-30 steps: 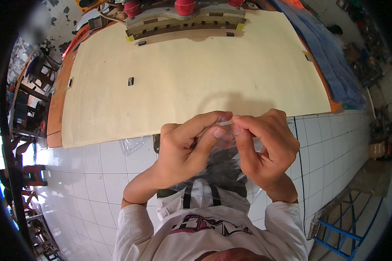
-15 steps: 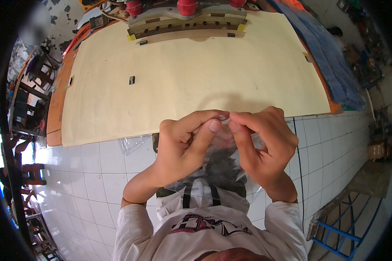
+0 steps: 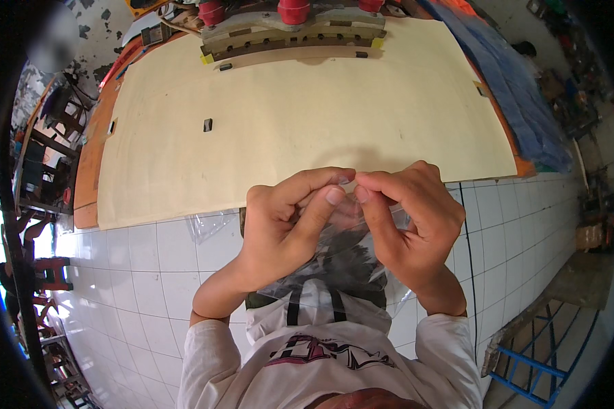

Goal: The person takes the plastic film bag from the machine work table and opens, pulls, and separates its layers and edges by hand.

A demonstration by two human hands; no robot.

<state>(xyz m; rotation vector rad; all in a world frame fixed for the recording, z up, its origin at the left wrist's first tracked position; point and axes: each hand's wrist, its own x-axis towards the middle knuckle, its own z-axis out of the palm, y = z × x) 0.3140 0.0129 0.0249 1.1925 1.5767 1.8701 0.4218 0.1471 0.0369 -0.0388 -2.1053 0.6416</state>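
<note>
Both hands meet just off the near edge of the cream-covered table. Thumb and forefinger of my left hand [image 3: 280,221] pinch the upper edge of a clear plastic film [image 3: 344,255]. Close beside it, the fingertips of my right hand [image 3: 416,221] pinch the same edge, with a small gap between the two grips. The film hangs down over my lap, and dark clothing shows through it. Whether it is a bag or a single sheet, I cannot tell.
On the table's cream sheet [image 3: 286,123] lies a small dark block [image 3: 208,125]. A long metal bar press [image 3: 293,41] with red fittings stands at the far edge. Blue plastic [image 3: 505,88] drapes the right side. More clear plastic [image 3: 208,226] hangs below the near edge.
Both hands have shifted very slightly, and the gap between the fingertips is a little wider. The pinches on the plastic film remain.
</note>
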